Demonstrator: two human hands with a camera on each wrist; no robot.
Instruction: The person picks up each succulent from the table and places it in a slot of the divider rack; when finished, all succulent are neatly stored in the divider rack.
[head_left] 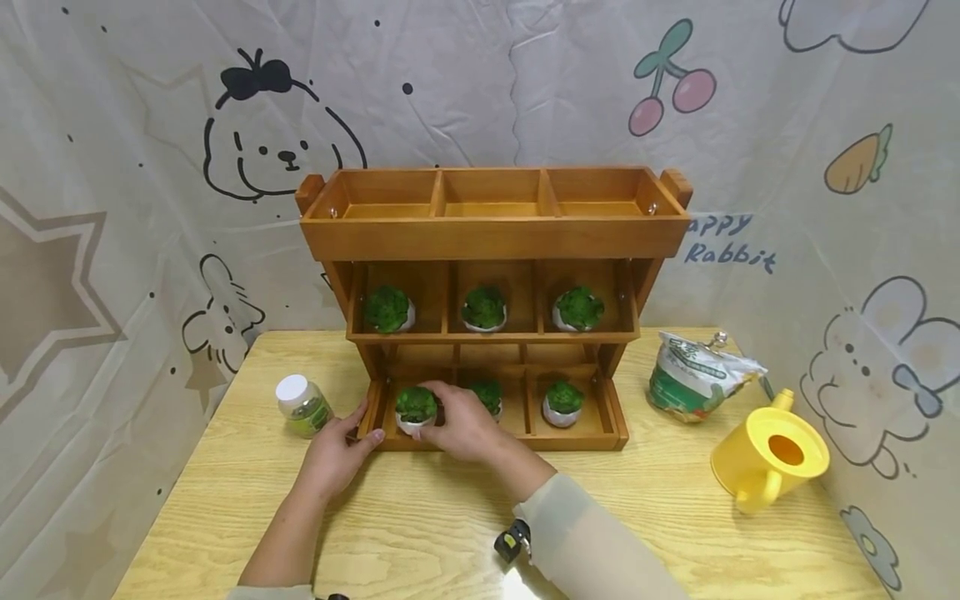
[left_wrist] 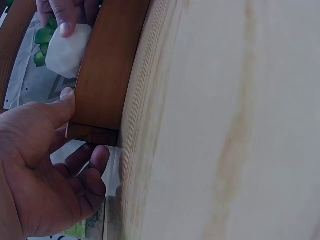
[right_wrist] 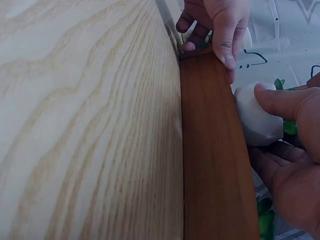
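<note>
A three-tier wooden plant shelf (head_left: 495, 240) stands on the table, each tier divided into compartments. In the bottom tier's left compartment is a potted plant (head_left: 416, 405) with green leaves and a white faceted pot (right_wrist: 257, 115). My right hand (head_left: 467, 423) holds that pot between thumb and fingers, close behind the front board (right_wrist: 212, 140). My left hand (head_left: 335, 454) grips the bottom tier's left front corner, its thumb over the board and its fingers around the outside. Two more potted plants, one in the middle (head_left: 487, 397) partly behind my right hand and one at right (head_left: 562, 402), share this tier.
Three potted plants (head_left: 484, 309) sit in the middle tier; the top tier's compartments hold nothing. A white-capped clear jar (head_left: 303, 406) stands left of the shelf. At right are a green-and-white bag (head_left: 693, 377) and a yellow watering can (head_left: 765, 457). Printed cloth hangs behind.
</note>
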